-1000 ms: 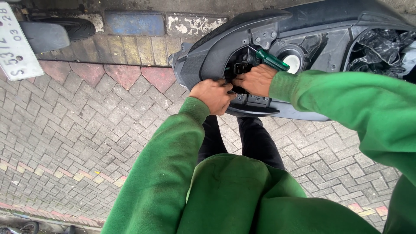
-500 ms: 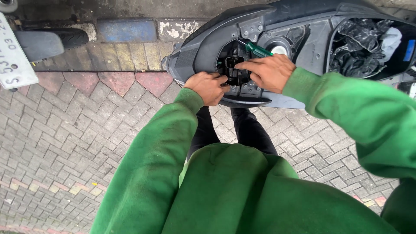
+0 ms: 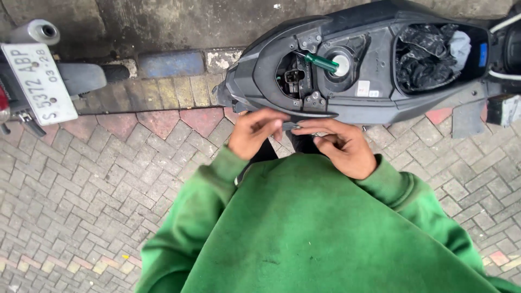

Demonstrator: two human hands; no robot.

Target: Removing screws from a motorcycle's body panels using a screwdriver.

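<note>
Matt black plastic scooter body (image 3: pixel 374 103), green-handled screwdriver (image 3: pixel 321 62), crinkled glossy bag (image 3: pixel 420 57), rough brick paving (image 3: pixel 97 184).

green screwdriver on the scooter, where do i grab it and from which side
Grip the green handle from above: it lies flat across the open scooter body, handle beside the round filler opening, thin shaft pointing into the recess. Both hands are off it.

Grey interlocking brick paving (image 3: pixel 81 184), reddish paver row, stained concrete kerb (image 3: pixel 163 21), flat daylight

White rectangular licence plate (image 3: pixel 38 82) far left; small white sticker (image 3: pixel 363 88) on scooter.
</note>
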